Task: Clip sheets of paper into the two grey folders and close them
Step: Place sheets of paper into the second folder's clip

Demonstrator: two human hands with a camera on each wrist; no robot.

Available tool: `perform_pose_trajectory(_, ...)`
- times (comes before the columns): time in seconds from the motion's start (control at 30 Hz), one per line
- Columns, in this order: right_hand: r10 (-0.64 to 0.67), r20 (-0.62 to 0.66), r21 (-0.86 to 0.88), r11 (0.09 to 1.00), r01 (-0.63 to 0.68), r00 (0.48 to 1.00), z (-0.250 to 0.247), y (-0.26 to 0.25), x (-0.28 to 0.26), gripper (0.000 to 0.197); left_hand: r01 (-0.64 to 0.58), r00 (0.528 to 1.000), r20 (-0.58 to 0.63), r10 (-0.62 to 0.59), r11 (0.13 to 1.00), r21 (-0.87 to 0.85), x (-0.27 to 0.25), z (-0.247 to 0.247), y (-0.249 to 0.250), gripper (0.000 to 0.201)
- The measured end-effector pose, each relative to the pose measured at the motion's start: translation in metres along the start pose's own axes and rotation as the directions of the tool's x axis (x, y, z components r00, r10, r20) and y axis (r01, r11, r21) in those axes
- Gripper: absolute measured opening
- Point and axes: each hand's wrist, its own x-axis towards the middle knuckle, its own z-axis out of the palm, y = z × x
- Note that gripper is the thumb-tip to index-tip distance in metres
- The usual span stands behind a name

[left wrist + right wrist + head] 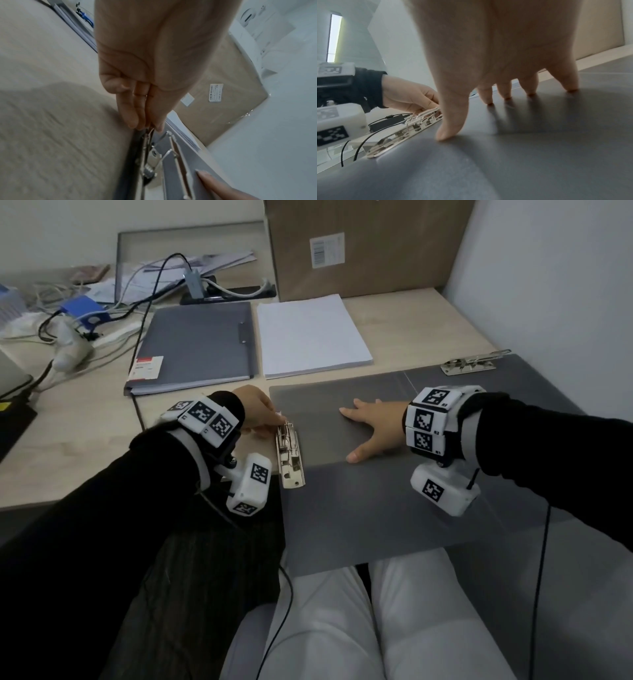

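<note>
At frame centre, the right hand (371,428) lies flat, fingers spread, on the open grey folder (342,501) (partly overhanging the desk); the left hand (255,412) pinches its metal clip (289,455).

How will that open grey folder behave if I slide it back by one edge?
The open grey folder overhangs the desk toward the lap and bows in the right wrist view, so it probably flexes rather than moving rigidly. Its metal clip likely weights the left edge. The right hand pressing flat suggests it slides easily.

Grey folders, white paper, pale wood counter (85,450)

The open folder (376,501) is dark grey with a silver clip (290,455); the closed folder (195,347) is grey with a red-and-white label (146,368); the paper stack (310,335) is white.
</note>
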Motion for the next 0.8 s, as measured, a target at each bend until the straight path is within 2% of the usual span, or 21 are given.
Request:
perform_pose_trajectory(0.1, -0.022, -0.023, 0.032, 0.999, 0.023, 0.999, -0.003, 0.000, 0.003, 0.095, 0.026, 0.999, 0.026, -0.024, 0.998, -0.050, -0.002, -0.006, -0.003, 0.017)
perform_pose_trajectory(0.2, -0.014, -0.073, 0.082, 0.996, 0.020, 0.997, -0.017, 0.002, 0.007, 0.086, 0.008, 0.999, 0.035, -0.004, 0.995, -0.097, 0.000, -0.018, 0.000, 0.023)
perform_pose_trajectory(0.33, 0.070, -0.179, 0.167, 0.985, -0.040, 0.981, -0.057, 0.021, 0.026, 0.073, -0.045, 0.997, -0.066, 0.030, 0.968, -0.247, 0.019, -0.035, 0.016, 0.032)
perform_pose_trajectory(0.43, 0.120, -0.223, 0.224, 0.972, -0.069, 0.967, -0.078, 0.039, 0.047, 0.066, -0.030, 0.989, -0.147, -0.017, 0.951, -0.307, 0.044, -0.043, 0.034, 0.039)
perform_pose_trajectory(0.53, 0.137, -0.192, 0.210, 0.973, -0.096, 0.972, -0.087, 0.048, 0.072, 0.064, 0.079, 0.968, -0.199, -0.154, 0.937, -0.340, 0.068, -0.046, 0.051, 0.040)
perform_pose_trajectory(0.57, 0.139, -0.178, 0.187, 0.977, -0.105, 0.974, -0.088, 0.050, 0.079, 0.061, 0.099, 0.966, -0.208, -0.156, 0.961, -0.257, 0.077, -0.046, 0.054, 0.040)
perform_pose_trajectory(0.6, 0.132, -0.166, 0.165, 0.981, -0.104, 0.977, -0.089, 0.051, 0.086, 0.054, 0.078, 0.970, -0.232, -0.073, 0.997, 0.009, 0.084, -0.042, 0.053, 0.040)
perform_pose_trajectory(0.63, 0.122, -0.151, 0.147, 0.984, -0.100, 0.981, -0.090, 0.053, 0.093, 0.045, 0.072, 0.974, -0.225, -0.030, 0.981, 0.180, 0.089, -0.041, 0.054, 0.039)
perform_pose_trajectory(0.67, 0.111, -0.129, 0.129, 0.987, -0.094, 0.985, -0.089, 0.055, 0.097, 0.040, 0.080, 0.976, -0.218, -0.027, 0.968, 0.239, 0.098, -0.041, 0.055, 0.037)
perform_pose_trajectory(0.73, 0.088, -0.097, 0.108, 0.991, -0.077, 0.991, -0.086, 0.059, 0.104, 0.049, 0.101, 0.980, -0.189, -0.065, 0.977, 0.189, 0.108, -0.041, 0.057, 0.036)
perform_pose_trajectory(0.8, 0.082, -0.091, 0.094, 0.993, -0.073, 0.993, -0.085, 0.063, 0.110, 0.054, 0.123, 0.968, -0.220, -0.123, 0.992, -0.010, 0.113, -0.041, 0.059, 0.037)
